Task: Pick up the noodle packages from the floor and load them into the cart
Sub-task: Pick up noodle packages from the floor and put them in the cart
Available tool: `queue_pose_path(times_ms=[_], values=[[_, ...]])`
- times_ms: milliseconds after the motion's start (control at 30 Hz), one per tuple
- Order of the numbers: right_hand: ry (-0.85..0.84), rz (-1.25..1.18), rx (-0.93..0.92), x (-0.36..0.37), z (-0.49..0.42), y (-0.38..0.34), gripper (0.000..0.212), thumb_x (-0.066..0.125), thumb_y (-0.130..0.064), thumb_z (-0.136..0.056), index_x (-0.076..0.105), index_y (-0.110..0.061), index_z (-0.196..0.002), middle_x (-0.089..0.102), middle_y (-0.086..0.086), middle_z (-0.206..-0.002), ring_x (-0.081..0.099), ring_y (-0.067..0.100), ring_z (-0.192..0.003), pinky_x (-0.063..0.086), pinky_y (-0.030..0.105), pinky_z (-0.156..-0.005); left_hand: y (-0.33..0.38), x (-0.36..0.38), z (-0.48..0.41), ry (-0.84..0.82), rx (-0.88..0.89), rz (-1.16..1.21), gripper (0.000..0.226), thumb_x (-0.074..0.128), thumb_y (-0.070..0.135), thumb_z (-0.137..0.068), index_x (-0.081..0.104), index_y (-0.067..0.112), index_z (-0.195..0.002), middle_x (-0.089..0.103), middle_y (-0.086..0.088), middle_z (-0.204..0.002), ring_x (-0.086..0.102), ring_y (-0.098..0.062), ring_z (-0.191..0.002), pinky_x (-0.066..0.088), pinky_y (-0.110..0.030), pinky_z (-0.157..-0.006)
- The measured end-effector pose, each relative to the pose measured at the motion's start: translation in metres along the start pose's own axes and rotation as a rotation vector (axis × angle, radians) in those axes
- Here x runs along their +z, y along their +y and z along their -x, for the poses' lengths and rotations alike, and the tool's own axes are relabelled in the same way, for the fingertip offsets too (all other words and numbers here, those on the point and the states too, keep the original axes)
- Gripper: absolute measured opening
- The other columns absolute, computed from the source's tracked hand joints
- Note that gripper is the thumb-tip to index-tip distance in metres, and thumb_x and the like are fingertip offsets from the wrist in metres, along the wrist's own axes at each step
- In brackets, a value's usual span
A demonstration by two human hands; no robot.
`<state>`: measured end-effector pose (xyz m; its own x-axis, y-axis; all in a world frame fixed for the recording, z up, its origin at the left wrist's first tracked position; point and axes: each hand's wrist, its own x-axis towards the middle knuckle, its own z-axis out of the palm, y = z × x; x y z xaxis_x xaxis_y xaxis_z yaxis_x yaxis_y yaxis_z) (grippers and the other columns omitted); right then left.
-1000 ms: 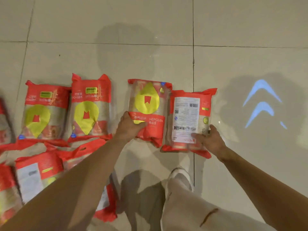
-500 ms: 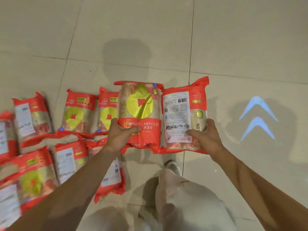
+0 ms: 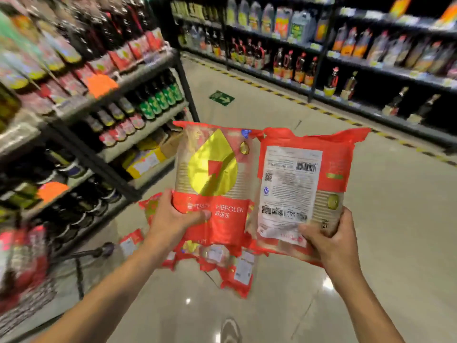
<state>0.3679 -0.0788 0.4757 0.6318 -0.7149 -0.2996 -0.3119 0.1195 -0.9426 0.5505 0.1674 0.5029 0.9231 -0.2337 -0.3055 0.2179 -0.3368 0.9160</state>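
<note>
Left hand (image 3: 178,219) and right hand (image 3: 329,238) each clamp one noodle package (image 3: 212,177) (slick film may slip) short of the cart (image 3: 81,266).

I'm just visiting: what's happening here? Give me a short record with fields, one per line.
place: shop aisle with shelves of bottles
left hand: grips red noodle package with yellow drop, front facing camera
right hand: grips red noodle package with white barcode label, back facing camera
on floor: more red noodle packages
cart: blurred wire basket, lower left
</note>
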Motion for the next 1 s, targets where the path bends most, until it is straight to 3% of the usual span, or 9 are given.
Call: queue_pose_path(times_ms=[200, 367, 433, 500, 533, 633, 767, 900, 1000], values=[[-0.408, 0.02, -0.13, 0.108, 0.054, -0.065, 0.06, 0.082, 0.001, -0.076, 0.052, -0.028, -0.119, 0.074, -0.001, -0.099, 0.072, 0.024, -0.09, 0.057, 0.063, -0.087, 0.011, -0.153, 0.117, 0.412, 0.052, 0.038, 0.081, 0.087, 0.042, -0.031, 0.057, 0.025, -0.104, 0.073, 0.0, -0.095, 0.067, 0.007, -0.069, 0.054, -0.015, -0.06], [-0.732, 0.064, -0.161, 0.223, 0.147, -0.078, 0.063, 0.091, -0.014, -0.062, 0.055, -0.03, -0.112, 0.076, -0.001, -0.096, 0.073, 0.023, -0.089, 0.06, 0.062, -0.08, -0.04, -0.262, 0.224, 0.762, -0.021, 0.125, 0.078, 0.091, 0.039, -0.032, 0.059, 0.029, -0.103, 0.075, -0.001, -0.098, 0.073, -0.007, -0.079, 0.06, -0.031, -0.071], [-0.837, 0.095, -0.184, 0.261, 0.194, -0.083, 0.072, 0.086, -0.019, -0.056, 0.055, -0.021, -0.121, 0.076, 0.002, -0.094, 0.072, 0.01, -0.077, 0.063, 0.048, -0.076, -0.064, -0.3, 0.261, 0.855, -0.044, 0.213, 0.082, 0.092, 0.035, -0.031, 0.059, 0.028, -0.105, 0.075, -0.002, -0.1, 0.073, -0.004, -0.076, 0.06, -0.025, -0.066], [-0.934, 0.109, -0.19, 0.3, 0.234, -0.085, 0.07, 0.087, -0.006, -0.063, 0.052, -0.005, -0.123, 0.073, 0.011, -0.092, 0.067, -0.002, -0.061, 0.059, 0.023, -0.058, -0.088, -0.337, 0.292, 0.93, -0.054, 0.284, 0.088, 0.091, 0.038, -0.028, 0.059, 0.026, -0.109, 0.076, -0.004, -0.102, 0.075, -0.006, -0.075, 0.06, -0.025, -0.063], [-0.972, 0.126, -0.187, 0.32, 0.254, -0.086, 0.063, 0.087, 0.002, -0.067, 0.052, -0.002, -0.12, 0.071, 0.014, -0.092, 0.066, -0.004, -0.057, 0.057, 0.021, -0.052, -0.1, -0.357, 0.305, 0.963, -0.056, 0.306, 0.089, 0.091, 0.037, -0.029, 0.059, 0.024, -0.111, 0.076, -0.005, -0.102, 0.075, -0.007, -0.075, 0.06, -0.024, -0.061], [-1.048, 0.205, -0.231, 0.385, 0.306, -0.081, 0.073, 0.092, 0.0, -0.064, 0.053, -0.012, -0.125, 0.074, 0.012, -0.103, 0.073, 0.009, -0.075, 0.061, 0.05, -0.081, -0.139, -0.419, 0.335, 1.047, -0.07, 0.379, 0.087, 0.093, 0.03, -0.035, 0.059, 0.023, -0.114, 0.075, -0.001, -0.102, 0.075, -0.005, -0.074, 0.058, -0.02, -0.057], [-1.079, 0.212, -0.243, 0.476, 0.384, -0.063, 0.081, 0.084, -0.017, -0.051, 0.054, -0.011, -0.126, 0.074, 0.009, -0.104, 0.071, 0.0, -0.072, 0.057, 0.028, -0.068, -0.189, -0.512, 0.372, 1.11, -0.097, 0.441, 0.089, 0.091, 0.041, -0.03, 0.058, 0.027, -0.112, 0.075, 0.0, -0.104, 0.075, -0.015, -0.083, 0.059, -0.023, -0.059], [-1.11, 0.221, -0.219, 0.566, 0.45, -0.046, 0.073, 0.09, 0.003, -0.063, 0.054, -0.007, -0.126, 0.073, 0.016, -0.108, 0.073, 0.01, -0.073, 0.058, 0.018, -0.061, -0.227, -0.616, 0.398, 1.145, -0.135, 0.454, 0.097, 0.09, 0.042, -0.03, 0.056, 0.02, -0.118, 0.072, -0.005, -0.109, 0.074, -0.022, -0.09, 0.058, -0.021, -0.053], [-1.108, 0.208, -0.194, 0.619, 0.48, -0.034, 0.063, 0.08, 0.008, -0.075, 0.053, -0.011, -0.13, 0.074, 0.011, -0.11, 0.075, 0.02, -0.089, 0.062, 0.035, -0.073, -0.254, -0.683, 0.405, 1.175, -0.166, 0.463, 0.097, 0.09, 0.039, -0.034, 0.055, 0.016, -0.122, 0.072, -0.006, -0.107, 0.074, -0.022, -0.088, 0.057, -0.024, -0.056]])
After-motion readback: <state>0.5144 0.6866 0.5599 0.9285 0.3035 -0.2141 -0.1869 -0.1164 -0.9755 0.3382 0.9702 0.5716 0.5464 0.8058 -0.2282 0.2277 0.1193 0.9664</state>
